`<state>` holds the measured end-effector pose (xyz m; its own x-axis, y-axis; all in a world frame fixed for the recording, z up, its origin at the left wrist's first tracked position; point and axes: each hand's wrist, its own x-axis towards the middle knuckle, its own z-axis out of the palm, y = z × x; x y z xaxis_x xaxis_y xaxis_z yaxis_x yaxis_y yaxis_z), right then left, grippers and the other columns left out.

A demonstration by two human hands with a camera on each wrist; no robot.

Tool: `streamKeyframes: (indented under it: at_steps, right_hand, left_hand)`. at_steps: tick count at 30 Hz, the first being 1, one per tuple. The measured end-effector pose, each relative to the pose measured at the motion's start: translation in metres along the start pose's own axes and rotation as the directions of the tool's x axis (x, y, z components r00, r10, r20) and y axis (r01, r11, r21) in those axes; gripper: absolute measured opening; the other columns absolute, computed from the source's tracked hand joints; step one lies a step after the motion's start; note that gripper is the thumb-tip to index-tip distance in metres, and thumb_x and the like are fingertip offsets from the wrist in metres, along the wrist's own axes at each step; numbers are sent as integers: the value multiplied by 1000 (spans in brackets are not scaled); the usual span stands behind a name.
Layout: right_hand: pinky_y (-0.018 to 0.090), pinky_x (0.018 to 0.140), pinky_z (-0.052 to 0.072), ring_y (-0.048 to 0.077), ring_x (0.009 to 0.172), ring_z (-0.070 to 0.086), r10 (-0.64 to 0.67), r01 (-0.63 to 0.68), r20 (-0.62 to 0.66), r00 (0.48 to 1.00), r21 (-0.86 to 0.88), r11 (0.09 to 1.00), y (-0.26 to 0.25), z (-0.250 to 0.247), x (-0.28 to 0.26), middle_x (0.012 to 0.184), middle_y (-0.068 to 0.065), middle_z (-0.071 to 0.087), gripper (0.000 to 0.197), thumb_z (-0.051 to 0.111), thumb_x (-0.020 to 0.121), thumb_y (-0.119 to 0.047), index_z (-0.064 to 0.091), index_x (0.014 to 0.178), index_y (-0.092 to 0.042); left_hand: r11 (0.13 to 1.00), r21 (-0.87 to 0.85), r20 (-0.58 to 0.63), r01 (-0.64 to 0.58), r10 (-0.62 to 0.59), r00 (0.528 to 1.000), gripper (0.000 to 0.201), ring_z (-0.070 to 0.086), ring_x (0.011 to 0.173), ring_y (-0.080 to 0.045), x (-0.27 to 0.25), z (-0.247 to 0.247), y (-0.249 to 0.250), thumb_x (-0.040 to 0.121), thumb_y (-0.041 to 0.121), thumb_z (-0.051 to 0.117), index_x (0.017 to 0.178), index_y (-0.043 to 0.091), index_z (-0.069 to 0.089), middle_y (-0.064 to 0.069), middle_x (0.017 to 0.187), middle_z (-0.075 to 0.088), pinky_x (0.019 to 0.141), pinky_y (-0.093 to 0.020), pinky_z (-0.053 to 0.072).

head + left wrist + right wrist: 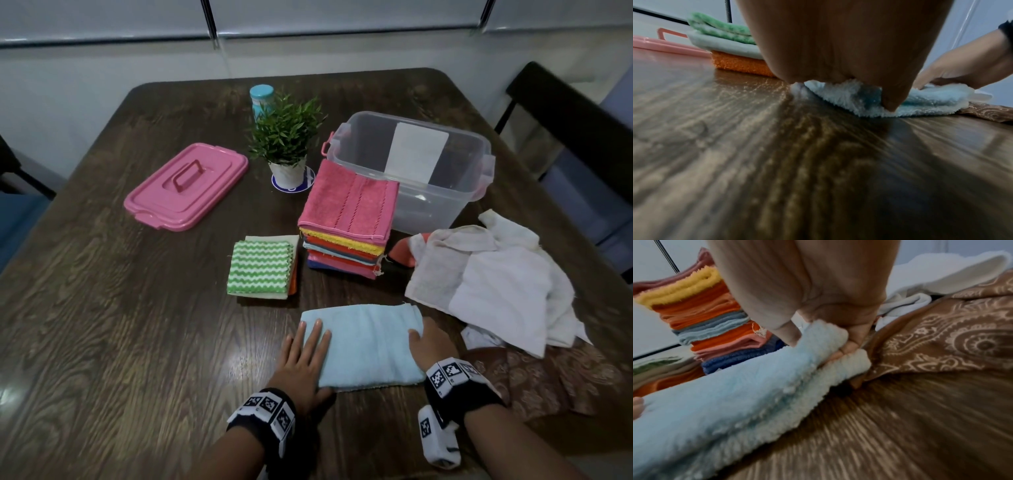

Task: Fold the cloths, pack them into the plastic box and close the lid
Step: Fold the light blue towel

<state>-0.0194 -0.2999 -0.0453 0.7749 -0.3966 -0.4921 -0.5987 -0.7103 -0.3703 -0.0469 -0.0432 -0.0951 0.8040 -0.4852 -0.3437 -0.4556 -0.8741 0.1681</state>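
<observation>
A light blue cloth (366, 344) (925, 104) (719, 404) lies folded on the table near the front. My left hand (306, 349) (838, 48) presses flat on its left end, fingers straight. My right hand (428, 344) (830, 331) pinches the cloth's right end, thumb on top and fingers curled under a fold. A tall stack of folded cloths (346, 222) (715, 326) with a pink one on top stands beside the clear plastic box (414, 171), which is open. A small pile topped by a green zigzag cloth (262, 267) (721, 35) lies left of the stack. The pink lid (186, 186) rests at the left.
Unfolded white cloths (493, 281) are heaped at the right, with a brown patterned cloth (555, 380) (945, 337) below them. A potted plant (286, 144) and a teal-capped bottle (261, 99) stand behind the piles. A dark chair (565, 113) is at the far right.
</observation>
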Motion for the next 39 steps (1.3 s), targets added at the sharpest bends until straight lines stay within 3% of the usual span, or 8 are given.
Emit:
streamKeyframes:
  at_steps: [8, 12, 17, 21, 27, 32, 35, 39]
  right_hand:
    - [42, 99, 38, 33, 125, 38, -219, 178, -219, 951, -189, 966, -9, 9, -12, 147, 12, 31, 62, 52, 91, -15, 27, 147, -18]
    - [47, 114, 27, 34, 142, 25, -479, 396, -137, 867, -394, 830, -16, 22, -22, 159, 8, 19, 58, 52, 94, -32, 34, 148, -21]
    - [50, 118, -3, 35, 146, -15, -338, 339, 85, 937, -447, 828, -4, 39, -23, 159, 1, -21, 94, -13, 71, -73, -6, 153, -27]
    - [56, 112, -16, 36, 140, -31, -302, 342, 161, 940, -452, 824, 11, 45, -22, 145, -2, -47, 109, -34, 47, -85, -34, 140, -28]
    - [44, 95, -39, 31, 134, -38, -371, 427, 211, 904, -484, 764, 2, 40, -16, 148, -1, -42, 114, -33, 48, -84, -23, 148, -30]
    - [52, 111, 2, 35, 143, 10, -396, 520, 337, 854, -541, 661, -7, 49, -28, 161, 6, 7, 89, -2, 85, -76, 36, 148, -26]
    - [49, 108, -19, 30, 141, -30, -461, 601, 388, 798, -467, 649, -12, 55, -33, 148, -4, -45, 109, -25, 56, -84, -18, 149, -29]
    - [46, 110, -22, 22, 134, -39, -484, 597, 349, 802, -451, 663, -25, 54, -39, 147, -2, -43, 108, -14, 60, -88, -19, 150, -29]
  left_hand:
    - [976, -213, 17, 48, -46, 999, 110, -22, 143, -20, -7, -24, -2, 73, 87, 36, 151, 30, -15, 3, 156, -29, 118, -46, -1]
    - [825, -491, -119, 281, -383, 916, 82, 33, 135, -24, 3, -39, -4, 85, 70, 42, 147, 20, 21, -7, 149, 25, 110, -42, 35]
    - [605, -623, 176, 496, -509, 842, 47, 61, 103, -23, 19, -44, -5, 88, 48, 59, 120, 15, 51, -5, 117, 62, 85, -32, 49]
    - [656, -577, 202, 487, -463, 863, 40, 63, 104, -22, 23, -45, -3, 91, 37, 57, 124, 15, 57, -6, 119, 65, 88, -31, 50]
    - [541, -691, 231, 479, -462, 856, 38, 60, 107, -23, 15, -49, -18, 92, 32, 58, 126, 15, 53, -5, 121, 63, 90, -33, 48]
    - [366, -778, 254, 511, -560, 788, 14, 53, 75, -11, -15, -49, -51, 94, 26, 57, 95, 17, 46, 0, 90, 57, 62, -25, 42]
    - [369, -769, 257, 522, -569, 781, 20, 52, 74, -13, -28, -44, -66, 94, 29, 59, 95, 15, 45, -4, 92, 57, 66, -28, 41]
    - [291, -854, 186, 432, -604, 775, 21, 54, 72, -9, -33, -50, -63, 94, 24, 58, 105, 13, 44, 1, 89, 55, 54, -23, 39]
